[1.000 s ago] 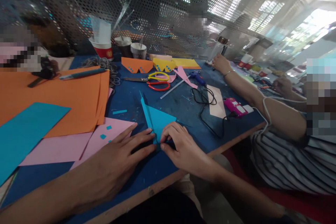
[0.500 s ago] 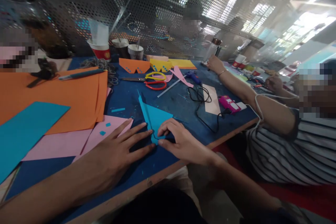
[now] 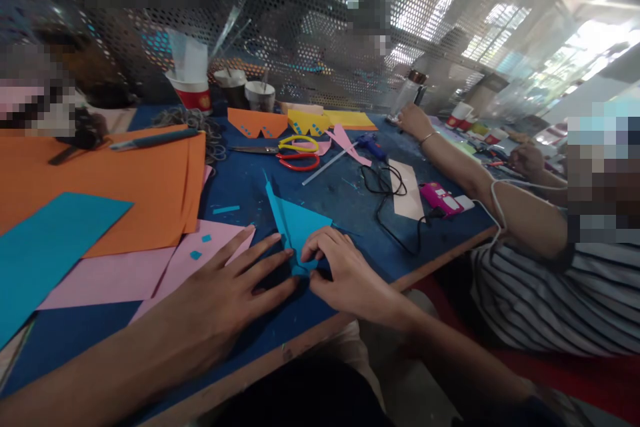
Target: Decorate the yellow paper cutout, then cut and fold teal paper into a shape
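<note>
A folded piece of blue paper (image 3: 300, 217) lies on the dark blue tabletop in front of me, one narrow strip along its left side raised. My left hand (image 3: 235, 280) is spread flat, its fingertips touching the paper's left edge and part of the palm over pink paper (image 3: 115, 275). On the paper's right side, my right hand (image 3: 340, 270) has curled fingers and a bent thumb at the lower corner. What exactly its fingertips grip is partly hidden. Behind the paper rest scissors (image 3: 299, 152) with yellow and red handles.
Orange sheets (image 3: 150, 193) and a blue sheet (image 3: 55, 233) cover the left side, a pen-like tool (image 3: 160, 139) on top. Paper cups (image 3: 195, 95) stand behind. A glue gun (image 3: 373, 145) with black cord lies right. A co-worker's arm (image 3: 460, 167) reaches across from the right.
My right thumb has shifted slightly away from the paper's lower corner. My left hand stays pressed by the paper's edge. The whole view has moved slightly.
</note>
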Demonstrator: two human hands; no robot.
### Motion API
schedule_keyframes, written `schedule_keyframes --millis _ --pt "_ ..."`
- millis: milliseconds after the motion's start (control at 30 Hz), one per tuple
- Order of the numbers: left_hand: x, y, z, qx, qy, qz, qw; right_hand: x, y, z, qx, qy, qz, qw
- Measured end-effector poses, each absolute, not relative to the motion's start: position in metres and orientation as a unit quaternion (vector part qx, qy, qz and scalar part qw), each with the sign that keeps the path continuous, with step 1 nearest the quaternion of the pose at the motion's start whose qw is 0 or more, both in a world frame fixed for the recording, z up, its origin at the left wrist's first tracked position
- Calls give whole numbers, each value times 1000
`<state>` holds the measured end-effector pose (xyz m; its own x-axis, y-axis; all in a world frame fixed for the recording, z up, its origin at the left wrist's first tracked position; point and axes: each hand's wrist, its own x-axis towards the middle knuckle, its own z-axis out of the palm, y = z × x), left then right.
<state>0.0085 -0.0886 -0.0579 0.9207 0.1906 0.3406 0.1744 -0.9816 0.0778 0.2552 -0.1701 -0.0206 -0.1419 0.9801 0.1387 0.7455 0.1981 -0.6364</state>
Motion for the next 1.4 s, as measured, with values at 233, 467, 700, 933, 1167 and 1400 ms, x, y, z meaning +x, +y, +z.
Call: schedule_keyframes --millis 233,467,700,933,1167,1400 --pt "11 -90 -62 977 103 183 26 252 -169 -23 -605 -718 207 274" --pt "11 -90 -66 979 92 181 31 251 -168 -21 -611 -716 218 257" --pt "5 -86 -63 986 71 152 10 250 -166 -22 -616 -712 215 259" --pt "5 -90 -59 978 109 175 21 254 -165 -26 -598 -724 224 262" --pt "5 -90 -57 978 122 167 31 263 -162 -31 -578 -728 248 272" --pt "7 -84 -60 979 110 163 51 268 -161 -36 -546 -727 261 326"
